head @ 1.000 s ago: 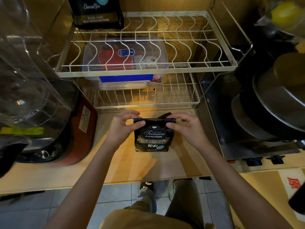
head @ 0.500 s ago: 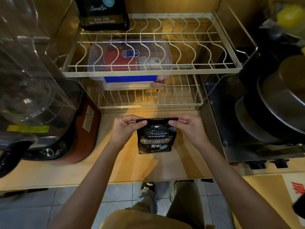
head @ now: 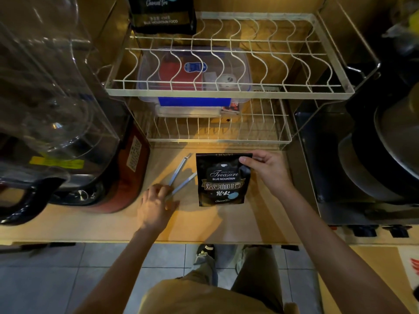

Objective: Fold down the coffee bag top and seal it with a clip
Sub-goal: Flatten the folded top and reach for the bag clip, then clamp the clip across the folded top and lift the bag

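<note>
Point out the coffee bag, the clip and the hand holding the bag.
coffee bag (head: 223,180), head view, middle of its printed front.
clip (head: 181,177), head view, between its two open bars, near the hinge end.
right hand (head: 269,168), head view, back of the hand.

Wearing a tan, mustard-toned top (head: 204,300), seen only at its lower front. Both forearms showing bare to the frame edge, no sleeves, watch or rings on left hand (head: 156,207) or right hand (head: 269,171). Wearing olive-khaki trousers (head: 254,268) and dark slip-on footwear (head: 205,251) with pale markings on top.
</note>
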Demonstrator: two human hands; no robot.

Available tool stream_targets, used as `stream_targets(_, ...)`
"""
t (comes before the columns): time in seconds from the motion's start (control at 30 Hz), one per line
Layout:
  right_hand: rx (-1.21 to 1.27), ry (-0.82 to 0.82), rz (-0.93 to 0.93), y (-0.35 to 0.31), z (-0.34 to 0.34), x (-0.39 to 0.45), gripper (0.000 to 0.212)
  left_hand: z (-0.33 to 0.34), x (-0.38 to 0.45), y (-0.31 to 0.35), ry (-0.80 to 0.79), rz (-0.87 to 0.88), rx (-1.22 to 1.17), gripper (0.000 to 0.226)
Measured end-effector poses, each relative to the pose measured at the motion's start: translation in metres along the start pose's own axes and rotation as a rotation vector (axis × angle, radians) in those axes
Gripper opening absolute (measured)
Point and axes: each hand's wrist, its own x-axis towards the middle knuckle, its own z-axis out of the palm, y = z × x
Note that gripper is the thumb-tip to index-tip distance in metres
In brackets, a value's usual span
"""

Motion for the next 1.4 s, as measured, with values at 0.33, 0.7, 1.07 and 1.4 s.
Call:
stream_targets(0.33,0.023,0.005,-0.020,0.002,0.000,-0.002,0.020,-0.003,0.007,0.005,0.150,-0.167,-0.532,0.017)
stream_targets(0.7,0.039,0.035,0.009,0.004,0.001,-0.003,0.012,-0.081,0.009,0.040,0.045,-0.177,-0.955,0.013)
stream_targets(1.07,0.051,0.034,0.033,0.002,0.001,-0.003,0.020,-0.106,0.009,0.045,-0.205,0.096,-0.937,0.013)
stream_targets(1.4,0.014,-0.024,0.098,-0.004,-0.004,0.001,0.027,-0.087,0.027,0.083,-0.292,0.234,-1.124,0.039)
